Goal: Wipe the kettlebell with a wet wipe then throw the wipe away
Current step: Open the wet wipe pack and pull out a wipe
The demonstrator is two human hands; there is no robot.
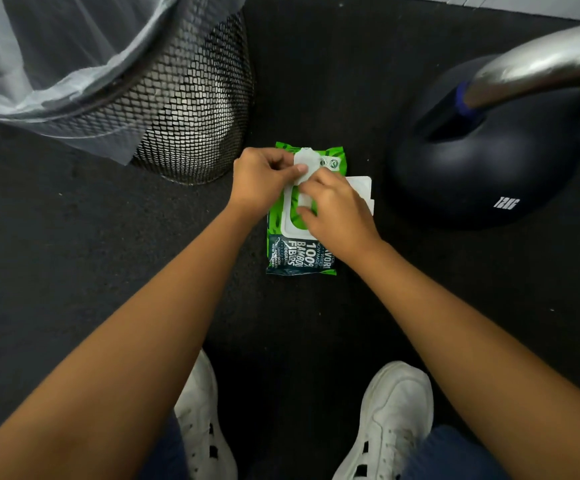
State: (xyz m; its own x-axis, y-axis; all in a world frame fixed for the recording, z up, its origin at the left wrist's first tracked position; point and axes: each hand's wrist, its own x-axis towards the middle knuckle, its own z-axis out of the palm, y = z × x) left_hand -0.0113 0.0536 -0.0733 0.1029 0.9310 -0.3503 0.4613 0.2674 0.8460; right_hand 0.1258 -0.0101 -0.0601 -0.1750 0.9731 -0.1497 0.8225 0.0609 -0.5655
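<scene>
While lying lengthwise away from the person, wipes pack [300, 251], seal flap [304, 161] pinched by both hands [260, 181].

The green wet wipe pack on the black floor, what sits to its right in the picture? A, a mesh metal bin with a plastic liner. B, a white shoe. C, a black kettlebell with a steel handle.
C: the black kettlebell stands right of the green wet wipe pack.

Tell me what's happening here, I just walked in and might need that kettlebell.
A person crouches over a green pack of wet wipes on the dark floor. The pack's lid is flipped open, and the left hand and right hand are working at its opening. The kettlebell sits untouched to the right, a lined mesh bin to the left.
</scene>
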